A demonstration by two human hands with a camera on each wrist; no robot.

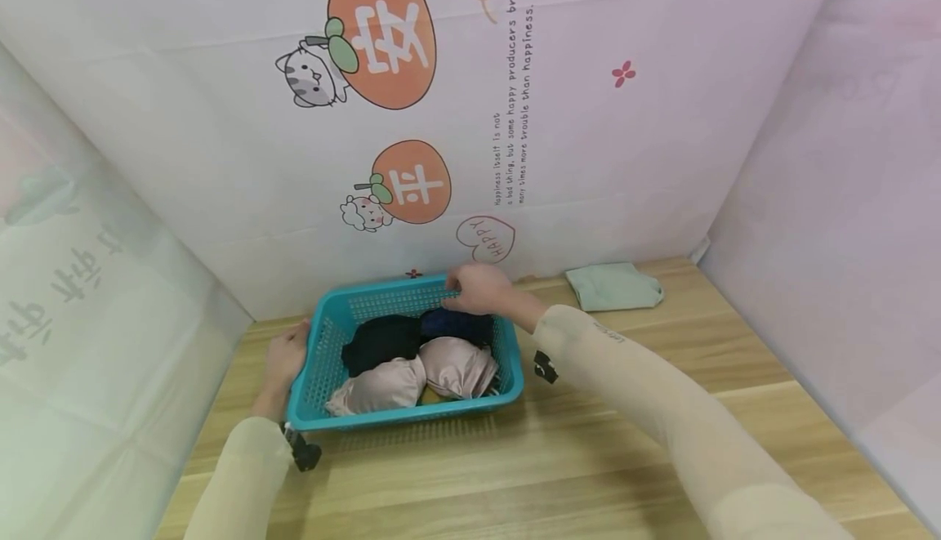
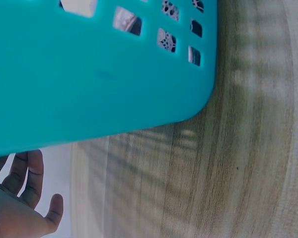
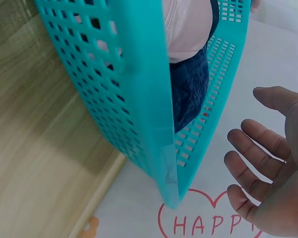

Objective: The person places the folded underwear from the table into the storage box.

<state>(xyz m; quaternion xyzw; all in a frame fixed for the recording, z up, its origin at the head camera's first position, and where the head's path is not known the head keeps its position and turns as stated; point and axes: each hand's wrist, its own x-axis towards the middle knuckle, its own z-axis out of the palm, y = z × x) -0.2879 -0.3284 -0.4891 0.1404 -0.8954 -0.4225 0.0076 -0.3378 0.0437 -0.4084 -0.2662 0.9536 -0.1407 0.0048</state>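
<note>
A turquoise plastic basket (image 1: 408, 421) stands on the wooden table against the back wall. Inside lie a black garment (image 1: 385, 342), a navy lace one (image 1: 457, 324) and pale pink satin bras (image 1: 381, 387), folded with rounded cups. My left hand (image 1: 287, 356) is against the basket's left side; in the left wrist view its fingers (image 2: 35, 173) look loosely bent, partly hidden behind the basket. Over the back right corner hovers my right hand (image 1: 481, 288). The right wrist view shows that hand (image 3: 280, 171) with spread, relaxed fingers, apart from the rim and holding nothing.
A folded pale green cloth (image 1: 616, 287) lies on the table (image 1: 470, 483) to the right of the basket, near the back wall. Printed white sheets (image 1: 573, 131) form walls at the back and both sides. A bit of mustard yellow (image 1: 434, 396) shows beneath the pink bras.
</note>
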